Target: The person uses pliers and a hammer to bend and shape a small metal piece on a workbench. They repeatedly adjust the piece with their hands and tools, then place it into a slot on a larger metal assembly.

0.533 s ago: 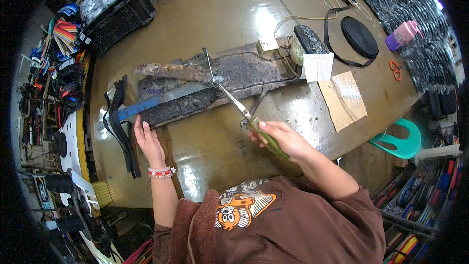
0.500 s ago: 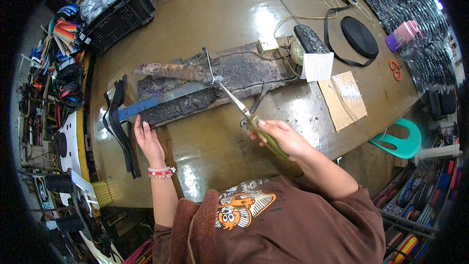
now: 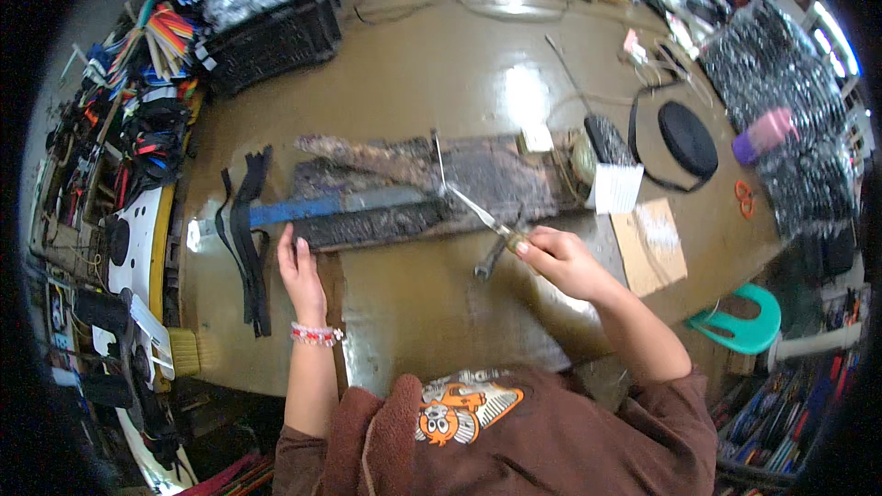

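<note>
Long-nose pliers [image 3: 487,217] sit mid-frame, tip against the middle of the charred-looking board [image 3: 514,163]. Right hand [image 3: 568,264] has its fingers curled snugly round the handle, probably so the long nose does the reaching; can't tell if the jaws pinch anything. Left hand [image 3: 301,277], left of centre, holds nothing, fingers loosely extended by the board's edge, maybe steadying it. No readable brands; the white sheet [image 3: 614,189] right of centre is too blurry.
</note>
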`<action>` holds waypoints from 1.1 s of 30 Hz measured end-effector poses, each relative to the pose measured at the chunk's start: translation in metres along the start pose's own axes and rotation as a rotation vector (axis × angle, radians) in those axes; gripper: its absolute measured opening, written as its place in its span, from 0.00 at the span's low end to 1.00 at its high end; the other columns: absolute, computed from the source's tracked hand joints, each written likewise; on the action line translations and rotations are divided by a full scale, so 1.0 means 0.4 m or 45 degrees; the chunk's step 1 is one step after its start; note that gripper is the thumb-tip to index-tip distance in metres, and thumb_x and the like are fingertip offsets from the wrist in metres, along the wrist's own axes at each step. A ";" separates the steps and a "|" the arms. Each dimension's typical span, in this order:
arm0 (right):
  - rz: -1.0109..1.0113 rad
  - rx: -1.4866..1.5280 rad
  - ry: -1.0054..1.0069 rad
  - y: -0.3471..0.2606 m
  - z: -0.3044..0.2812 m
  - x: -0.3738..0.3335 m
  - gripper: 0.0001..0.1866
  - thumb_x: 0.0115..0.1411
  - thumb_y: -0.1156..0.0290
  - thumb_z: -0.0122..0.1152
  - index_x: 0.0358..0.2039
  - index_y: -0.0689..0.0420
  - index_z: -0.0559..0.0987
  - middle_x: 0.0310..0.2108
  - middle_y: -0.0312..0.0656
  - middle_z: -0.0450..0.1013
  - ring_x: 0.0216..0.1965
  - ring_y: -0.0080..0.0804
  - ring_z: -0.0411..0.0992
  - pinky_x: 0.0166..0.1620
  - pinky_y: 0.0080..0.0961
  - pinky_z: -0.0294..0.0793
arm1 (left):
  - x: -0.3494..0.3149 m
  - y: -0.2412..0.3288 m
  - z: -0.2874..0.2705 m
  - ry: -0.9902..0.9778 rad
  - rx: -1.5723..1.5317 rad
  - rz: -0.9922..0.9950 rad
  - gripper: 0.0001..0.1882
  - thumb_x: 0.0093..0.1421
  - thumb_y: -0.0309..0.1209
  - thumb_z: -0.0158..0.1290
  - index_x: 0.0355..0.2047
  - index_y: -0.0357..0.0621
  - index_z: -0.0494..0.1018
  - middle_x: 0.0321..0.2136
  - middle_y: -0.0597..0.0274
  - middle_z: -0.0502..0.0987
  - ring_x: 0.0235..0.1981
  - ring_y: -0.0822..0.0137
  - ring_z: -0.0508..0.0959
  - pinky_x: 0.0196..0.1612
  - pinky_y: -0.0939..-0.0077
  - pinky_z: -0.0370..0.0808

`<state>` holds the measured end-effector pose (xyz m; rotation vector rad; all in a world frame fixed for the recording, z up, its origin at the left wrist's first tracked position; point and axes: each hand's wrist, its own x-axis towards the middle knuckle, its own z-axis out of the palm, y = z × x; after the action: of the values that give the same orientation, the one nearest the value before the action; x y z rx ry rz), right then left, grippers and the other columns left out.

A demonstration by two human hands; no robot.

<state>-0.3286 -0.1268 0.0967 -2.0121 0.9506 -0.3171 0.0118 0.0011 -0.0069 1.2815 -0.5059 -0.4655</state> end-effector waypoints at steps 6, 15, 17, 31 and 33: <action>-0.141 -0.677 -0.386 -0.128 -0.187 0.112 0.26 0.59 0.52 0.49 0.24 0.66 0.75 0.23 0.59 0.70 0.28 0.52 0.71 0.34 0.41 0.68 | -0.004 -0.001 0.005 0.015 0.065 -0.006 0.20 0.63 0.29 0.45 0.55 0.38 0.61 0.53 0.61 0.64 0.52 0.71 0.64 0.55 0.78 0.58; -0.258 -1.631 -0.562 -0.408 -0.180 0.202 0.20 0.51 0.58 0.48 0.25 0.63 0.79 0.28 0.55 0.75 0.32 0.50 0.75 0.35 0.40 0.76 | 0.012 -0.022 -0.001 0.030 0.141 0.029 0.20 0.63 0.28 0.45 0.53 0.34 0.62 0.55 0.55 0.63 0.57 0.66 0.61 0.59 0.73 0.54; -0.456 -1.723 -0.517 -0.422 -0.147 0.187 0.18 0.50 0.58 0.54 0.21 0.61 0.79 0.23 0.51 0.73 0.28 0.49 0.74 0.33 0.39 0.73 | 0.014 -0.024 -0.002 0.025 0.175 0.046 0.20 0.63 0.28 0.45 0.53 0.33 0.61 0.55 0.55 0.63 0.57 0.66 0.61 0.60 0.73 0.54; -0.516 -1.337 0.378 -0.103 -0.004 -0.048 0.12 0.51 0.60 0.59 0.24 0.57 0.76 0.34 0.43 0.66 0.36 0.37 0.64 0.38 0.33 0.64 | 0.033 -0.044 -0.010 -0.063 0.025 0.064 0.20 0.63 0.28 0.44 0.54 0.35 0.60 0.56 0.56 0.62 0.57 0.66 0.61 0.59 0.74 0.55; -0.392 -1.181 0.442 -0.044 0.032 -0.063 0.13 0.52 0.61 0.59 0.23 0.58 0.75 0.35 0.45 0.66 0.37 0.39 0.65 0.38 0.34 0.64 | 0.031 -0.043 -0.009 -0.066 0.082 0.089 0.20 0.63 0.28 0.44 0.55 0.35 0.60 0.55 0.56 0.62 0.56 0.66 0.62 0.59 0.74 0.55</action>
<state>-0.3298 -0.0947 0.1063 -3.0407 1.1159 -0.4552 0.0229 -0.0071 -0.0232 1.3116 -0.6116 -0.4282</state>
